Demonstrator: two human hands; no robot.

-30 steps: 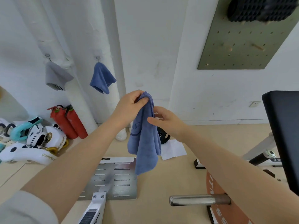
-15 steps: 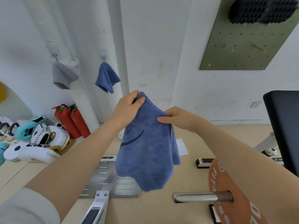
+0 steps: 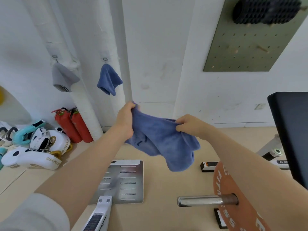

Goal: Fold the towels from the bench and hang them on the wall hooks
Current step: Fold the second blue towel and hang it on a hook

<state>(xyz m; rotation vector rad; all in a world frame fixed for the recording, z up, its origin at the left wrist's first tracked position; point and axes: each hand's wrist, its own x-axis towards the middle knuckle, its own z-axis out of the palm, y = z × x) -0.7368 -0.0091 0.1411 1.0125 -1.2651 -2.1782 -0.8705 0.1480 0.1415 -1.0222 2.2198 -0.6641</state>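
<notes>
A blue towel [image 3: 164, 140] is stretched between my hands in front of me, its lower part sagging toward the floor. My left hand [image 3: 125, 120] grips its upper left corner. My right hand [image 3: 188, 125] grips the upper right edge, fingers curled into the cloth. On the white wall behind, a grey towel [image 3: 63, 77] hangs from a left hook [image 3: 54, 57]. A second blue towel [image 3: 108, 80] hangs from another hook [image 3: 105, 59] to its right. The black bench pad [image 3: 290, 130] shows at the right edge.
Two red fire extinguishers [image 3: 73, 125] stand against the wall by a white pipe. Boxing gloves and pads [image 3: 38, 147] lie on the floor at left. A metal footplate [image 3: 130, 180], a barbell sleeve [image 3: 206, 200] with an orange weight plate [image 3: 236, 209] and a green pegboard [image 3: 250, 44] surround me.
My hands have moved apart and lower, spreading the blue towel wider. My right hand has shifted right along the top edge. The view has dropped slightly.
</notes>
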